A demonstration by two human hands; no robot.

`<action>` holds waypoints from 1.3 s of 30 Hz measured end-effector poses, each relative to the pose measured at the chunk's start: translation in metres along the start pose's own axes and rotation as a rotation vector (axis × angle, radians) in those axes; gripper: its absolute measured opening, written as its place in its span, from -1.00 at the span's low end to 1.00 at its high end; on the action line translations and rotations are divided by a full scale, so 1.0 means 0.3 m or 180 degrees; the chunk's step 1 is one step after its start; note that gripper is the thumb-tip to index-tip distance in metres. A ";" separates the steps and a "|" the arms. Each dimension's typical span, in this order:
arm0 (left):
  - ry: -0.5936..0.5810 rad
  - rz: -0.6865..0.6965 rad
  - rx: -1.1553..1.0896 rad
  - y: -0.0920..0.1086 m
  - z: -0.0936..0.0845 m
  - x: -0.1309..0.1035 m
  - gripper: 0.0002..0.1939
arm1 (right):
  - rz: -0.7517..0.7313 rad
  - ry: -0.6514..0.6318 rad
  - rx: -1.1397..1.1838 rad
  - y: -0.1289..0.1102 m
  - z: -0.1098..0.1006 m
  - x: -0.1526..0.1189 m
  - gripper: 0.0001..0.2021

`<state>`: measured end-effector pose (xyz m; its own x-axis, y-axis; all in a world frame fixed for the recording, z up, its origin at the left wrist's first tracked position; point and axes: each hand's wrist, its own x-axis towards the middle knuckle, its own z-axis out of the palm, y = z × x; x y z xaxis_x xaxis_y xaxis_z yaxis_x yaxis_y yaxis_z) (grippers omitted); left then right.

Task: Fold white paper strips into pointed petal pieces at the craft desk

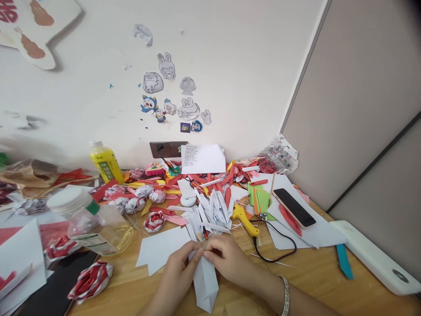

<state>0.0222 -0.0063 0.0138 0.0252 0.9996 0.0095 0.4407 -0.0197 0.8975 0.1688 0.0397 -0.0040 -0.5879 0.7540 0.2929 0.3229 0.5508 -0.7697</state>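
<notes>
Pinching folded white paper (205, 281), left hand (179, 272) and right hand (226, 259) meet.

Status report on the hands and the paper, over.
Left hand and right hand both pinching white folded paper. Loose folded strips just beyond. Glue gun alongside.

On the wooden table (315, 281), the left hand (179, 267) and the right hand (228, 259) meet at the near edge, both on a folded white paper piece (205, 283). Just behind them lies a heap of folded white paper strips (210, 213). Right of that heap lies a yellow glue gun (244, 219), and farther right a black-screened phone (294, 207) on white sheets. Left of the hands a clear plastic jar with a white lid (88, 221) lies on its side; before it sits a red-and-white paper rose (90, 281). Behind the jar, against the wall, stands a yellow bottle (105, 162). A long white box (375, 256) lies at the far right.
</notes>
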 end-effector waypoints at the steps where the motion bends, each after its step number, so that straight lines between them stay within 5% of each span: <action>1: 0.0043 -0.0032 0.0022 -0.002 -0.001 0.002 -0.71 | 0.0002 -0.0055 0.0038 0.003 -0.005 0.000 -0.84; 10: -0.0186 0.0111 0.0098 -0.007 -0.011 0.017 -0.78 | -0.0534 -0.0184 -0.0782 -0.001 -0.047 0.008 -0.89; 13: -0.0098 0.0096 0.0029 -0.015 -0.015 0.017 -0.77 | -0.0732 0.0206 -0.1234 -0.025 -0.067 0.001 -0.86; 21: 0.0296 -0.0558 -0.1796 -0.056 0.009 0.030 -0.73 | -0.1874 0.0792 -0.2147 -0.068 0.000 -0.029 -0.79; 33: -0.0128 -0.0471 -0.1519 -0.051 0.014 0.040 -0.66 | -0.1263 0.0324 -0.1063 0.003 -0.015 -0.016 -0.83; 39: -0.0130 -0.0522 -0.1590 -0.034 0.010 0.031 -0.68 | -0.0235 0.0664 -0.0148 -0.018 0.004 -0.003 -0.89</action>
<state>0.0208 0.0031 0.0033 0.0312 0.9871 -0.1569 -0.0394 0.1580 0.9866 0.1668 0.0356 -0.0008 -0.4467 0.7661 0.4621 0.3212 0.6194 -0.7163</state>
